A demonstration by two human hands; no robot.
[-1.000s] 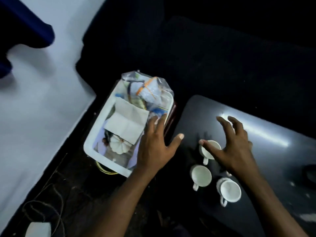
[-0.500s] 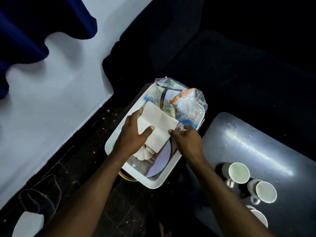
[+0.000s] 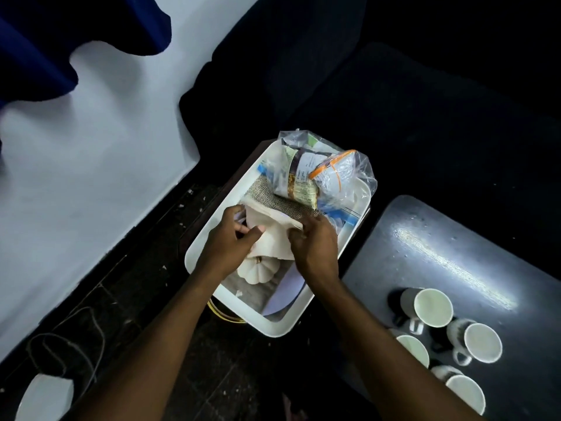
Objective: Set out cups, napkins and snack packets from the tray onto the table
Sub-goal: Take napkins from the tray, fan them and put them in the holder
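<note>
A white rectangular tray (image 3: 274, 325) sits in the middle, left of a dark glossy table (image 3: 455, 262). Inside the tray, both hands pinch a pale folded napkin (image 3: 273, 241): my left hand (image 3: 230, 241) holds its left edge and my right hand (image 3: 314, 241) its right edge. Clear bags of snack packets (image 3: 315, 174) fill the tray's far end, resting on a strip of burlap (image 3: 273, 199). A small white pumpkin (image 3: 258, 270) lies under the napkin. Several white cups (image 3: 432, 308) stand on the table's near part, at the right.
A white wall runs along the left, with blue cloth (image 3: 60, 41) hanging at the top left. Dark floor with thin cables (image 3: 76, 338) lies at the lower left. A white object (image 3: 45, 396) pokes in at the bottom left corner. A dark sofa fills the background.
My right hand left the cups on the table and came into the tray. Both hands took hold of the napkin, which is now bunched and lifted off the burlap.
</note>
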